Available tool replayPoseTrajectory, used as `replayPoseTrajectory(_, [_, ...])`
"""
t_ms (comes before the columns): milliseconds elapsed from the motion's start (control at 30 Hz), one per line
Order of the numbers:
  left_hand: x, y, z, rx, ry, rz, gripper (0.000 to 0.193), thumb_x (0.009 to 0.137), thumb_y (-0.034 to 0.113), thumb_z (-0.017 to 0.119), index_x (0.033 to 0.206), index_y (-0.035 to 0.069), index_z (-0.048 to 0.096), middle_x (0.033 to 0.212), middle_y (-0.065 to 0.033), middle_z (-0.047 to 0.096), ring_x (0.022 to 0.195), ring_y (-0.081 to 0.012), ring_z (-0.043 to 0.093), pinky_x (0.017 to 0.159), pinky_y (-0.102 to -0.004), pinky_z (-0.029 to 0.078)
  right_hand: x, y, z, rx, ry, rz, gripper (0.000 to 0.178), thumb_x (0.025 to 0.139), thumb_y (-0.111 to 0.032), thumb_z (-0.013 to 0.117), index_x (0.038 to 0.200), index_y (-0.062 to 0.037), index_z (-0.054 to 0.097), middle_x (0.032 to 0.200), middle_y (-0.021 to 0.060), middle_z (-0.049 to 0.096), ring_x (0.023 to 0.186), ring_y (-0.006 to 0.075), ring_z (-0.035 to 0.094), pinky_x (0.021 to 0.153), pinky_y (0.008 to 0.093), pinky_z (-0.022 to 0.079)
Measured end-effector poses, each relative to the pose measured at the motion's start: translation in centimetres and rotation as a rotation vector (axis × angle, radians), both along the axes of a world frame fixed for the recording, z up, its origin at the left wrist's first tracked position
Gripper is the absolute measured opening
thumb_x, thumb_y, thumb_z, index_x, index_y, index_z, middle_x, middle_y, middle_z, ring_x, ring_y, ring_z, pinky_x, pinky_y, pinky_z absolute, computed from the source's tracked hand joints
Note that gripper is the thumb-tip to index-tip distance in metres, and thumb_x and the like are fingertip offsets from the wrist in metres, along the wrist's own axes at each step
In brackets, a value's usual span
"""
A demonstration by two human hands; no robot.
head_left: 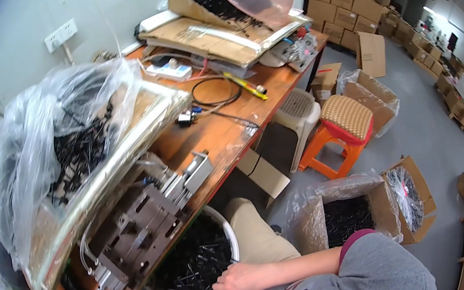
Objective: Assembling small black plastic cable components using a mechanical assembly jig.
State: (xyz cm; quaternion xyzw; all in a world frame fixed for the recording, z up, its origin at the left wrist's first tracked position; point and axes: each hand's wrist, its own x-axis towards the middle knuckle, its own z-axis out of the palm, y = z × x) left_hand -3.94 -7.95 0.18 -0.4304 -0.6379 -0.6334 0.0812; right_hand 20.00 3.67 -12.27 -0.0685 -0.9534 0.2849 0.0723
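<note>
My right hand [244,279] rests over the near right rim of a white round tub [232,232] heaped with thin black plastic pieces [194,263]. Its fingers are curled together at the edge of the heap; whatever they hold, if anything, is too small to make out. The tub sits at my lap, between my legs and partly under the table edge. Beside it on the table is a metal fixture [142,232] with a dark plate, cylinders and air tubes. My left hand does not show.
A wooden table [227,118] carries a plastic-covered board [136,131] with black pieces, a power strip [169,70], cables and a yellow tool [246,86]. A lined carton [315,229], an orange stool [333,155] and a beige chair [301,117] stand to the right.
</note>
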Motion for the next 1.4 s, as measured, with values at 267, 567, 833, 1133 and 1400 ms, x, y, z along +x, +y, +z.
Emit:
replayPoseTrajectory(267, [1.9,4.1,-2.0,-0.210,0.054,-0.154,0.042,0.105,0.025,0.032,0.116,-0.007,0.056,0.120,-0.0211,0.062,0.101,-0.0224,0.057,0.093,-0.0334,0.044,0.9,-0.1,-1.0,0.012,0.019,-0.016,0.027,0.077,-0.019,0.069,0.092,0.0006,0.058,0.076,0.0161,0.065,0.075,0.0365,0.067,0.065,0.0467,0.052])
replayPoseTrajectory(567, [3.7,6.5,-3.1,-0.324,0.138,-0.285,0.042,0.106,0.025,0.030,0.118,-0.006,0.055,0.123,-0.0200,0.061,0.105,-0.0218,0.056,0.096,-0.0328,0.042,1.3,0.1,-1.4,0.009,0.049,-0.013,0.027,0.075,-0.016,0.068,0.092,0.0017,0.059,0.075,0.0169,0.064,0.073,0.0369,0.067,0.063,0.0463,0.052])
replayPoseTrajectory(833, [3.6,7.6,-4.3,-0.377,0.159,-0.318,0.042,0.106,0.025,0.028,0.120,-0.006,0.053,0.125,-0.0190,0.060,0.108,-0.0213,0.055,0.098,-0.0322,0.041,0.3,-0.4,-2.2,-0.010,0.056,0.026,0.027,0.076,-0.016,0.067,0.093,0.0034,0.059,0.076,0.0177,0.065,0.073,0.0369,0.067,0.063,0.0463,0.053])
replayPoseTrajectory(1133, [3.8,7.9,-5.0,-0.396,0.213,-0.355,0.042,0.106,0.025,0.027,0.122,-0.005,0.052,0.127,-0.0178,0.058,0.112,-0.0207,0.054,0.100,-0.0316,0.040,-0.2,-0.5,-2.6,0.002,0.018,0.024,0.026,0.077,-0.017,0.067,0.092,0.0022,0.059,0.077,0.0174,0.065,0.074,0.0367,0.067,0.064,0.0457,0.053])
replayPoseTrajectory(1400, [3.5,7.3,-1.8,-0.310,0.416,-0.400,0.043,0.107,0.025,0.025,0.124,-0.005,0.050,0.130,-0.0168,0.058,0.116,-0.0201,0.053,0.102,-0.0311,0.039,0.5,-0.1,-2.9,-0.010,-0.020,0.035,0.024,0.078,-0.017,0.064,0.094,0.0015,0.060,0.077,0.0181,0.066,0.075,0.0381,0.068,0.065,0.0476,0.053])
